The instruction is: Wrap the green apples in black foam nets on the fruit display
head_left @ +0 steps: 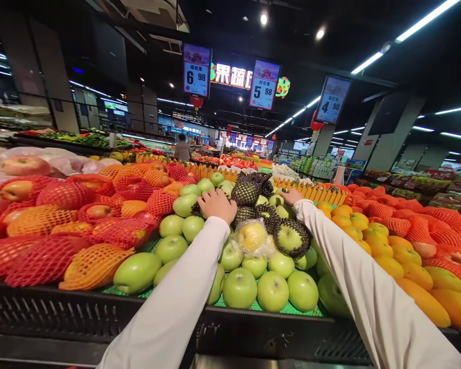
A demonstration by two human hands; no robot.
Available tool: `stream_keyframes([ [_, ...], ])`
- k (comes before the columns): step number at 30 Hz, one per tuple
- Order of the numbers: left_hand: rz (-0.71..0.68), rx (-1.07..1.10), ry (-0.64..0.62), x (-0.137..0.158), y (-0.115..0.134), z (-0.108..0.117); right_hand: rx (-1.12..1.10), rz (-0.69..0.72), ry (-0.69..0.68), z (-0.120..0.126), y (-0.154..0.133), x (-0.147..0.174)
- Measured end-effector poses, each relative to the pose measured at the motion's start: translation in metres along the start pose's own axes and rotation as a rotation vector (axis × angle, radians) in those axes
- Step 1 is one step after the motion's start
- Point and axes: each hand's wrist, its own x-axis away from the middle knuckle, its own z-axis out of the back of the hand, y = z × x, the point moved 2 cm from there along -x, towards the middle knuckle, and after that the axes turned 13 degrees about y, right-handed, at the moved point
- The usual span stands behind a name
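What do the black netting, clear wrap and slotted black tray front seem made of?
Black netting: likely plastic foam, matte; open, springy-looking mesh.
Clear wrap: probably thin plastic film, glossy; wrinkles and glints over yellowish fruit.
Slotted black tray front: probably rigid plastic, dull; regular slots, but painted metal possible.

Green apples [239, 288] glossy, smooth; black netting [245, 195] matt; wrap [254, 238] shiny plastic; sleeves [169, 294] cloth.

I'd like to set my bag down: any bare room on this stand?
Hardly any: slivers of green mat between the front apples and the black rim. A hand might pass above those apples, between the sleeves. Crowded: black-netted fruit between left hand and right hand, red-netted fruit left, oranges right.
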Motion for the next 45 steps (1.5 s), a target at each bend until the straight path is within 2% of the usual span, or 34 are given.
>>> stream_keyframes([
  [3,0.0,0.003,0.004,0.0,0.0,0.0,0.0,0.016,0.098,0.014,-0.005,0.004],
  [7,-0.008,0.006,0.013,0.001,-0.001,-0.001,-0.168,0.123,0.414,0.06,-0.001,0.025],
  [10,-0.008,-0.01,0.027,0.0,-0.001,-0.002,-0.375,0.201,0.673,0.091,0.021,0.05],
  [13,-0.002,-0.034,0.02,-0.002,-0.003,-0.004,-0.478,0.233,0.883,0.103,0.053,0.069],
  [17,-0.021,-0.043,-0.005,-0.004,-0.007,-0.006,-0.623,0.131,0.927,0.097,0.08,0.074],
  [19,-0.013,-0.025,-0.004,-0.004,-0.009,-0.007,-0.593,0.137,0.929,0.092,0.082,0.074],
  [21,0.052,0.011,0.082,-0.003,-0.011,-0.004,-0.487,0.199,0.936,0.089,0.08,0.076],
  [24,0.096,0.1,0.33,-0.001,-0.006,0.008,-0.445,0.186,0.961,0.086,0.083,0.074],
  [26,-0.011,0.189,0.45,0.005,0.008,0.021,-0.518,0.102,0.969,0.084,0.089,0.069],
  [29,-0.312,0.362,0.478,0.03,0.049,0.045,-0.635,0.01,0.967,0.082,0.098,0.061],
  [31,-0.601,0.471,0.376,0.062,0.083,0.057,-0.671,-0.001,0.961,0.082,0.101,0.058],
  [32,-0.777,0.504,0.284,0.082,0.099,0.06,-0.677,0.006,0.957,0.082,0.102,0.056],
  [34,-1.189,0.518,0.023,0.127,0.127,0.058,-0.672,0.021,0.962,0.083,0.104,0.055],
  [35,-1.34,0.51,-0.118,0.149,0.136,0.054,-0.67,0.019,0.965,0.084,0.105,0.054],
  [36,-1.422,0.503,-0.239,0.167,0.142,0.048,-0.674,0.009,0.962,0.085,0.106,0.054],
  [38,-1.417,0.509,-0.405,0.191,0.148,0.035,-0.702,-0.029,0.933,0.088,0.107,0.052],
  [40,-1.302,0.522,-0.502,0.202,0.15,0.024,-0.752,-0.073,0.894,0.09,0.107,0.052],
  [43,-1.144,0.518,-0.636,0.203,0.15,0.019,-0.819,-0.125,0.861,0.088,0.103,0.053],
  [45,-1.099,0.507,-0.695,0.201,0.149,0.022,-0.838,-0.142,0.813,0.083,0.098,0.057],
])
